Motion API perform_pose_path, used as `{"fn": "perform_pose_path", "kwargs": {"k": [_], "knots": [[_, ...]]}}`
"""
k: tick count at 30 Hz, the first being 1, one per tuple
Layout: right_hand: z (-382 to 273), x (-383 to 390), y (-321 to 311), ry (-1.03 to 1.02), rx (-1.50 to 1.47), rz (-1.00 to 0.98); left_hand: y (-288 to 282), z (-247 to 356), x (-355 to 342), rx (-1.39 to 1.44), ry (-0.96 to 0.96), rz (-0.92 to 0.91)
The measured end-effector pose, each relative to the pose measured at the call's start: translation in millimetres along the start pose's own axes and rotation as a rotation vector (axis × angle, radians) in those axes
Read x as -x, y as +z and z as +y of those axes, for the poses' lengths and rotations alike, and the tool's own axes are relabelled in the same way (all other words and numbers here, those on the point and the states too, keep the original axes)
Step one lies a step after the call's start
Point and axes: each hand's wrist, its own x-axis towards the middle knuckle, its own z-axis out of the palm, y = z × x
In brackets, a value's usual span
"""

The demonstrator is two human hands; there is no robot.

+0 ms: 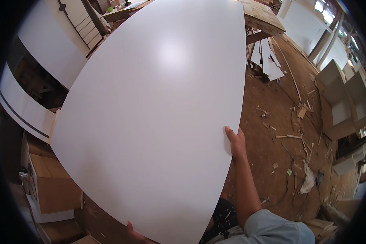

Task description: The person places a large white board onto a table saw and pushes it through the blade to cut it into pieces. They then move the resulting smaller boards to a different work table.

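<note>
I have the large, smooth, glossy white flat panel (150,122) filling the middle of my head view, running from the lower edge up to the top. The bare right hand (237,143) is closed around the panel's right edge, thumb flat on the white face; its fingers are hidden underneath. The bare left hand (135,235) is at the lower-left edge, thumb tip showing there; most of it is hidden or cut off, so I cannot tell how far open it is or how firmly it holds.

Beyond the panel's far right side I see a rough-topped brown wooden table (264,20), with jagged white board offcuts (268,65) below it. Right of the panel, a brown dirt floor (274,150) carries thin wood scraps and a crumpled whitish plastic sheet (308,179). A brown box-shaped wooden piece (59,193) stands near the panel's lower left.
</note>
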Motion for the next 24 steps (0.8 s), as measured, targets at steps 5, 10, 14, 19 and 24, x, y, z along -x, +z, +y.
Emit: {"fn": "perform_pose_path", "kwargs": {"k": [5, 10, 14, 19, 24], "knots": [[-3.6, -28.7, -3.0, -0.017, -0.01, -0.005, 38.5, -21.3, -1.8, -0.042, 0.051, 0.053], [-9.7, -60.3, -3.8, -0.024, 0.022, -0.001, 31.3, -38.4, -28.8, -0.022, 0.033, -0.086], [-17.6, -90.5, -7.3, -0.035, 0.059, 0.028, 50.9, -60.3, -40.2, 0.05, 0.098, -0.115], [-26.6, -130.0, -5.1, -0.047, 0.059, 0.021, 81.1, -71.9, -60.4, 0.056, 0.082, -0.202], [-34.3, -182.5, -13.2, -0.091, 0.085, 0.035, 115.2, -88.0, -76.6, -0.044, 0.086, -0.254]]}}
